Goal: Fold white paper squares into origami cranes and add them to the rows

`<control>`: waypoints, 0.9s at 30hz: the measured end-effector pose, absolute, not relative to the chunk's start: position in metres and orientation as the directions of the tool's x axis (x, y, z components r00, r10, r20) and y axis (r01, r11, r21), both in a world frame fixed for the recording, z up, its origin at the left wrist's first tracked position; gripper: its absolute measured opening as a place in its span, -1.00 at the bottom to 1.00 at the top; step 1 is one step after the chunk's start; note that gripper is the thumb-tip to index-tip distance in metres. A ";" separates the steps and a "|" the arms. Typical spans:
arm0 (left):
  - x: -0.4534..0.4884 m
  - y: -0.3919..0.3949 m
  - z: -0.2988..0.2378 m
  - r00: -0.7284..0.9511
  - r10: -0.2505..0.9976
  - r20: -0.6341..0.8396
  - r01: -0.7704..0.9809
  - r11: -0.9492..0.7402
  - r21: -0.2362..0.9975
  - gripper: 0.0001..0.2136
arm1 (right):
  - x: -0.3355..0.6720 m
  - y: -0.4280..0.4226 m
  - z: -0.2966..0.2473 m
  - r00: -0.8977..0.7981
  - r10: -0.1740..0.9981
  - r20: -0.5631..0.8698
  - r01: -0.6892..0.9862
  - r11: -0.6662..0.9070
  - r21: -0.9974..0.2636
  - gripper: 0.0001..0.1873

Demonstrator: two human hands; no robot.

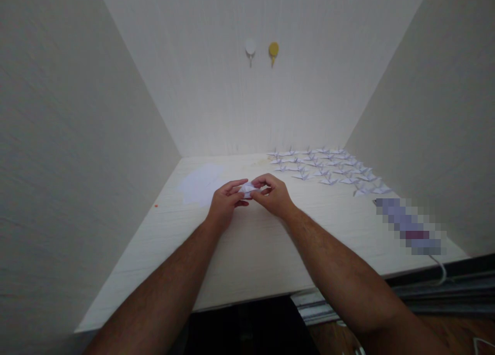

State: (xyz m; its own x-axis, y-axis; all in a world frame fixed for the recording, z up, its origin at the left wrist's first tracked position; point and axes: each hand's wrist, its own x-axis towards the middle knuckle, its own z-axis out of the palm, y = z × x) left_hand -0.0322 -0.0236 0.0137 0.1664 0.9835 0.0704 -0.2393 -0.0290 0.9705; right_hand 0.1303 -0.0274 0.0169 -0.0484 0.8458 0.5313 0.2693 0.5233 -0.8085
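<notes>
A small piece of folded white paper (247, 189) is held above the middle of the table, pinched from both sides. My left hand (225, 203) grips its left end between thumb and fingers. On the right end, the thumb and forefinger of my right hand (273, 194) press the paper. The fingers hide part of the folds. To the right, several finished white paper cranes (328, 181) stand in rows. Left of my hands lies a spread of flat white paper sheets (201, 182).
Walls enclose the white table (247, 262) at the back and both sides. A white hook (250, 48) and a yellow hook (274, 49) are on the back wall. A pixelated long object (406, 225) with a cable lies at right. A small orange bit (156, 206) is at the left edge.
</notes>
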 end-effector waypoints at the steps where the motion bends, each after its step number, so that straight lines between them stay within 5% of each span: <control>1: -0.032 -0.024 0.014 0.169 0.983 0.075 -0.235 -0.034 0.971 -0.56 | 0.130 -0.027 0.017 -0.048 0.846 0.532 0.285 0.522 -0.804 -0.82; 13: -0.030 -0.021 0.009 0.213 0.977 -0.003 -0.196 0.046 0.979 -0.72 | 0.132 -0.023 0.008 -0.067 0.726 0.685 0.479 0.625 -0.616 -0.91; 27: -0.033 -0.016 0.001 0.146 0.988 0.060 -0.173 -0.034 0.984 -0.73 | 0.129 -0.024 0.006 -0.028 0.696 0.718 0.463 0.645 -0.608 -0.85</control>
